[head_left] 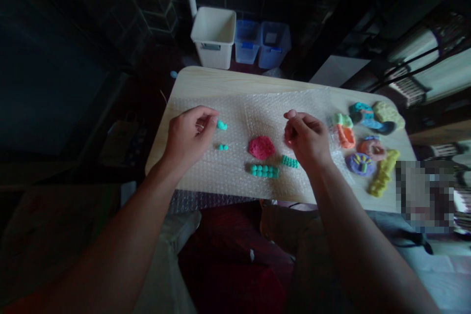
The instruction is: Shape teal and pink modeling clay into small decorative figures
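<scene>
My left hand [193, 132] is over the left part of the bubble wrap [206, 171], thumb and fingers drawn together. Right by its fingertips is a turquoise lump of modelling clay [222, 125]; I cannot tell whether they touch. Two small turquoise balls [222, 147] lie just below it. My right hand [307, 137] is closed in a pinch above the wrap, and whatever is in it is hidden. Between the hands sit a crinkled pink-red clay piece [261, 147], a block of turquoise balls in rows [264, 171] and a smaller green knobbly block [290, 161].
Several coloured clay shapes crowd the right end of the wooden table [206, 81], among them an orange piece [345, 136], a purple disc [358, 165] and a yellow strip [383, 173]. Beyond the far edge stand a white bin [213, 34] and two blue tubs [247, 41].
</scene>
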Tool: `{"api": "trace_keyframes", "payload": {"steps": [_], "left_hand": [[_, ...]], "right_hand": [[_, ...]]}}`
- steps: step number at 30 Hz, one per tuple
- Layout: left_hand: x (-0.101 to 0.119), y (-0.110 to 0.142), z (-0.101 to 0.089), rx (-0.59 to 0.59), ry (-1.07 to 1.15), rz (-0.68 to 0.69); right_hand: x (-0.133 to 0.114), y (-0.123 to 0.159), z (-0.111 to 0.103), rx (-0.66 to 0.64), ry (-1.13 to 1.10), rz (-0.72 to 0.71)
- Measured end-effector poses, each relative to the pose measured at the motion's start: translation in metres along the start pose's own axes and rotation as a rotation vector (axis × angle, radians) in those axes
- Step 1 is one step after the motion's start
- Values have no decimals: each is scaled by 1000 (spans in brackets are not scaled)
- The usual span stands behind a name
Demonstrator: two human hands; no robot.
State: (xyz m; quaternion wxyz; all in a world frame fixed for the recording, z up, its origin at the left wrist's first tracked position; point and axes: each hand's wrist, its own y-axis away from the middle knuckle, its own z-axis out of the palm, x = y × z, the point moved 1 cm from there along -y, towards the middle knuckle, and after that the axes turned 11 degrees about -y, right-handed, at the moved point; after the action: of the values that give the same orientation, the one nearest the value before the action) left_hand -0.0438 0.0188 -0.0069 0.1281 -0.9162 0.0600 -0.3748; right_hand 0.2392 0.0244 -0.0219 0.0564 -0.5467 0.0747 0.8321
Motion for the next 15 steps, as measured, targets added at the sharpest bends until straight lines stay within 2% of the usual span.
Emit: {"api": "trace_keyframes", "payload": {"steps": [8,15], "left_hand": [[1,0,-1,-17,-15,-4],[1,0,0,-22,-11,5]], "right_hand": [[6,-2,0,-86,-161,81],[2,2,1,-77,-50,49]]}}
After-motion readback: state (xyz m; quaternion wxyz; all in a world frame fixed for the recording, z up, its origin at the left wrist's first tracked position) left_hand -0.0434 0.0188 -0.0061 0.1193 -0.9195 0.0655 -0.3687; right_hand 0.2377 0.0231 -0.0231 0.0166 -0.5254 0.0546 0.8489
